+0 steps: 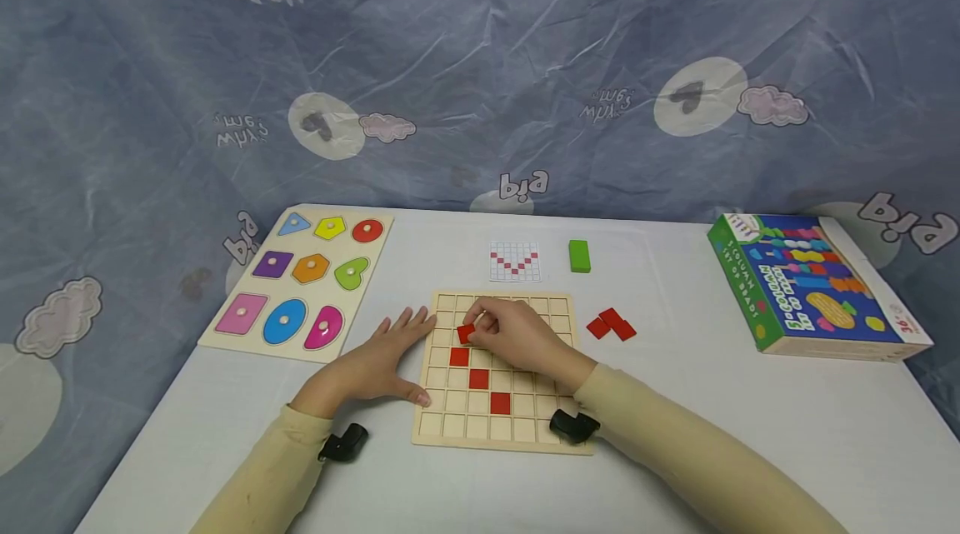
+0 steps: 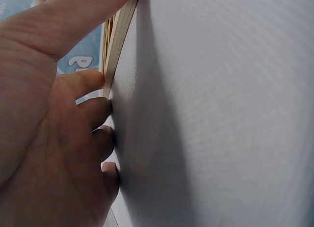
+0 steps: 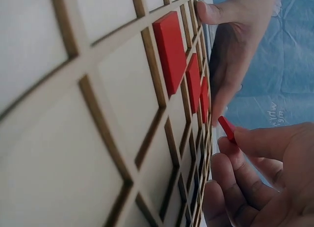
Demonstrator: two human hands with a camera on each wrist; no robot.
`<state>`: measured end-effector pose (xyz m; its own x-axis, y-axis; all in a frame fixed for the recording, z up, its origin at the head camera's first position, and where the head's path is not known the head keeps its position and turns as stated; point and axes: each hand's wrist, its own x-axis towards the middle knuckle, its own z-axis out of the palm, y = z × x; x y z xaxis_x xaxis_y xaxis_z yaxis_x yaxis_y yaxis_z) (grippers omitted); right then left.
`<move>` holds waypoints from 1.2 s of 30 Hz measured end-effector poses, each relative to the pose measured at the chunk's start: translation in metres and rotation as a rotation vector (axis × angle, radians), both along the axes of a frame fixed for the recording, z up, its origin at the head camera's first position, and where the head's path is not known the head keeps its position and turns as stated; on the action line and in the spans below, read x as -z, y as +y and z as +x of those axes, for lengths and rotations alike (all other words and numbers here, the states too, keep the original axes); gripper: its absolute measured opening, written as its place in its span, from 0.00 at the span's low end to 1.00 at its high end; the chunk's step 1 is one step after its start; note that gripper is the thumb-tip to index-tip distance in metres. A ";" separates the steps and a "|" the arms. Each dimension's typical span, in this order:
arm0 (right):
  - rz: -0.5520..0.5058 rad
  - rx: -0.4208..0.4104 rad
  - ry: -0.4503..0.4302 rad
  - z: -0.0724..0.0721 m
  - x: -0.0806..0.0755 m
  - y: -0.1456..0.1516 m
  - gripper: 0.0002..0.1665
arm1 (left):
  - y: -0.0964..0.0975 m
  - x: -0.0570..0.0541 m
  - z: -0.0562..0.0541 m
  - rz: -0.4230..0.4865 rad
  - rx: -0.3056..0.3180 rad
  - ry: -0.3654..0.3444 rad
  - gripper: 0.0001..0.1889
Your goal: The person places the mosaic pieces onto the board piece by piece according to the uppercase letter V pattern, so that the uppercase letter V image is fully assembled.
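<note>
A wooden grid board (image 1: 517,442) lies flat on the table. Three red square tiles (image 1: 478,378) sit in its cells along a diagonal. My right hand (image 1: 517,334) is over the upper left part of the board and pinches another red tile (image 1: 465,334) between thumb and finger. That tile (image 3: 226,128) is tilted and held just off the grid in the right wrist view. With fingers spread, my left hand (image 1: 382,366) rests along the board's left edge. Its thumb touches the rim, as the left hand (image 2: 54,119) also shows in the left wrist view.
Several loose red tiles (image 1: 611,323) lie right of the board. Beyond it are a pattern card (image 1: 514,262) with red squares in a V and a green block (image 1: 579,256). A shape puzzle (image 1: 300,301) lies left; a colourful box (image 1: 821,288) lies right.
</note>
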<state>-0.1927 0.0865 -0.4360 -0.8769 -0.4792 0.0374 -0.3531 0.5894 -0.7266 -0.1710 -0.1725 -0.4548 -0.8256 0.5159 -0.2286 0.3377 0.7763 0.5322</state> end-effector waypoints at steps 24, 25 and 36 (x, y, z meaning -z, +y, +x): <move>0.138 -0.026 0.109 -0.008 0.007 -0.031 0.07 | 0.000 -0.003 0.000 -0.005 -0.005 -0.008 0.63; 0.142 -0.027 0.108 -0.008 0.007 -0.032 0.07 | 0.000 -0.003 0.000 -0.001 -0.004 -0.007 0.63; 0.143 -0.042 0.088 -0.012 0.007 -0.037 0.06 | 0.000 -0.003 0.000 -0.001 0.001 -0.004 0.63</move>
<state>-0.2049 0.0494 -0.4433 -0.8522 -0.5214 0.0423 -0.4384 0.6677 -0.6017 -0.1713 -0.1730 -0.4513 -0.8243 0.5161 -0.2327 0.3357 0.7766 0.5331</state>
